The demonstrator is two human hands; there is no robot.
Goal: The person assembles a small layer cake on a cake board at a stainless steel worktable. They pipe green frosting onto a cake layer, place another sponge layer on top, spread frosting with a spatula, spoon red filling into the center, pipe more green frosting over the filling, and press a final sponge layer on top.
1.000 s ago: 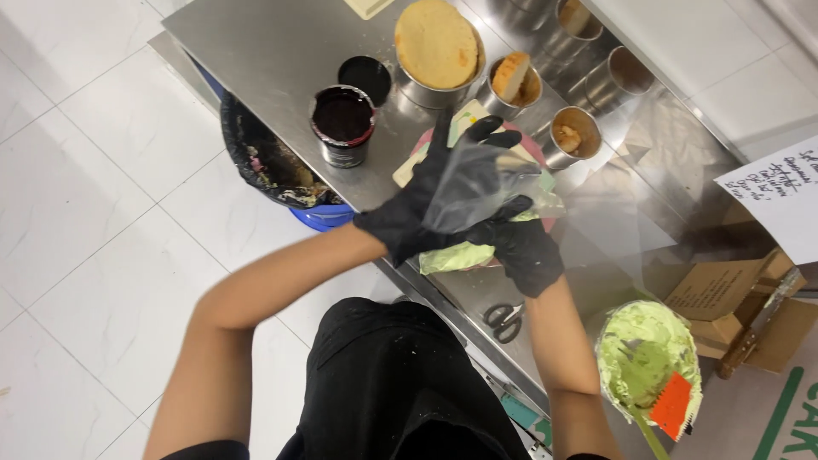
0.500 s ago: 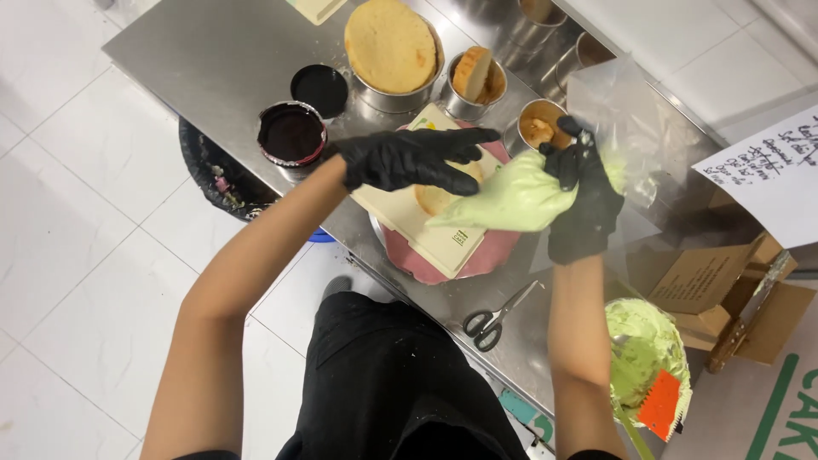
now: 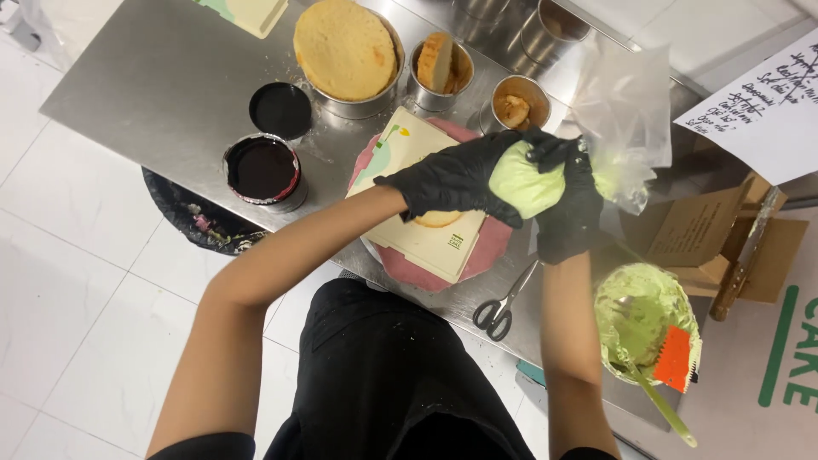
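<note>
Both hands wear black gloves and hold a clear piping bag [image 3: 626, 111] filled with pale green cream [image 3: 526, 183]. My left hand [image 3: 456, 179] cups the bulging cream end from the left. My right hand [image 3: 569, 204] grips the bag's neck, with the loose plastic flaring up to the right. Below them a cream square cake board [image 3: 426, 243] with a small round cake piece [image 3: 437, 219] lies on a pink turntable [image 3: 490, 247] on the steel table [image 3: 162, 77].
Large tin with a sponge cake [image 3: 345, 51], two smaller tins with cake [image 3: 439, 68] [image 3: 514, 106], a dark sauce tub [image 3: 260, 169] and its lid [image 3: 279, 109]. Scissors [image 3: 503, 307], bowl of green cream [image 3: 643, 319] with an orange scraper [image 3: 676, 358], a cardboard box [image 3: 707, 230], and a bin [image 3: 196, 223].
The bag has been gathered upright: my left hand moved from lying flat over the board to cupping the cream, and the bag's loose top now flares up right.
</note>
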